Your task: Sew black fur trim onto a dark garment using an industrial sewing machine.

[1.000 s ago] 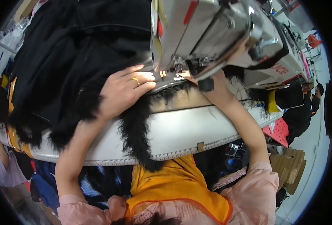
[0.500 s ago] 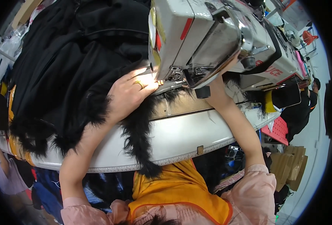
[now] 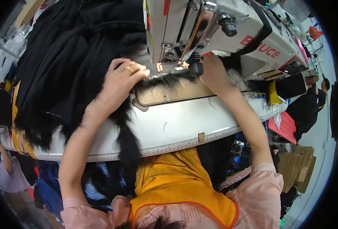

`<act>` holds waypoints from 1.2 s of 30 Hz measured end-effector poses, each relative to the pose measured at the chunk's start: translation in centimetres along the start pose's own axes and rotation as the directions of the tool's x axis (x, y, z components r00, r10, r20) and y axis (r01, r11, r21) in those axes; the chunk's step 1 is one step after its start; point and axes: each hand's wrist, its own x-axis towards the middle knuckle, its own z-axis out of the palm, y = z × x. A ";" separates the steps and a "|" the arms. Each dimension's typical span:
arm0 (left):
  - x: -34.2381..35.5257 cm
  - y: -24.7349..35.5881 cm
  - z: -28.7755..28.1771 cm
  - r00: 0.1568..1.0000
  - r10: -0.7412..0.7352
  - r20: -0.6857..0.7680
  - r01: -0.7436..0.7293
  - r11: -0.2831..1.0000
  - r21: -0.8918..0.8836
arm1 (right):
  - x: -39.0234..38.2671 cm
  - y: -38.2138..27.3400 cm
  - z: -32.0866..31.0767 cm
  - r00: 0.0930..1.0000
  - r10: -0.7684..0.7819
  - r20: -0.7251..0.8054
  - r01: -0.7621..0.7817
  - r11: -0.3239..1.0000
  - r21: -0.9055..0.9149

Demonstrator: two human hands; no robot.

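A white sewing machine stands on the table in front of me, its presser foot and needle area lit. My left hand, a ring on one finger, is left of the needle, fingers curled and closed on the edge of a black garment. A black fur strip hangs from below this hand over the table's front edge. More black fur lies along the machine bed under the presser foot. My right hand is right of the needle; a black knob and the machine hide most of its fingers.
The white tabletop has a measuring tape along its front edge. A black thing with a yellow band is on the right. Beyond are a red perforated panel, cardboard and a person in black. Another person is far left.
My left hand has drawn back left, away from the needle, with the garment edge. The machine and table sit a little differently in view. The right hand stays beside the needle.
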 end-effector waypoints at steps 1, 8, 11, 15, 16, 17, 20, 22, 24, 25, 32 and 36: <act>-0.7 0.2 -0.2 0.997 0.081 0.003 -0.081 0.993 -0.085 | -1.2 0.3 -0.6 0.997 -0.077 0.007 0.077 0.997 -0.024; -0.7 3.1 -0.7 0.995 0.095 -0.013 -0.095 0.995 -0.025 | -2.2 -1.4 -2.8 0.977 -0.198 0.080 0.204 0.975 -0.088; 0.2 4.3 0.0 0.986 0.169 0.005 -0.166 0.956 0.244 | -0.3 -2.6 -1.1 0.966 -0.252 0.062 0.248 0.966 0.068; -0.6 3.8 0.8 0.989 0.137 -0.047 -0.132 0.986 0.104 | -0.3 -3.2 -0.8 0.978 -0.185 0.101 0.168 0.973 0.160; -1.1 3.4 0.5 0.986 0.157 -0.060 -0.155 0.987 0.044 | -0.5 -3.4 -0.8 0.985 -0.152 0.081 0.142 0.982 0.121; -1.3 2.9 0.3 0.981 0.181 -0.075 -0.182 0.983 -0.011 | -0.4 -3.5 -0.9 0.985 -0.154 0.079 0.143 0.982 0.124; -1.1 1.9 0.1 0.989 0.140 -0.051 -0.142 0.988 -0.058 | 0.1 -3.3 -0.5 0.984 -0.109 0.144 0.105 0.994 0.036; -0.1 0.1 0.5 0.980 0.176 -0.094 -0.182 0.982 -0.056 | 0.2 -2.8 0.9 0.986 -0.056 0.157 0.052 0.998 0.031; 0.5 -1.0 0.8 0.973 0.192 -0.129 -0.207 0.972 -0.111 | 0.3 -2.5 1.0 0.994 0.031 0.105 -0.044 0.992 0.118; 0.5 -1.0 0.7 0.976 0.192 -0.101 -0.203 0.972 -0.118 | 0.3 -2.4 1.0 0.991 0.116 0.066 -0.128 0.968 0.215; 1.2 -1.2 1.5 0.971 0.199 -0.136 -0.220 0.961 -0.166 | -0.5 -0.1 2.2 0.976 0.108 -0.188 -0.057 0.965 0.257; 1.3 -0.4 1.3 0.988 0.143 -0.058 -0.149 0.982 -0.118 | -0.2 0.1 1.0 0.988 0.139 -0.072 -0.125 0.977 0.173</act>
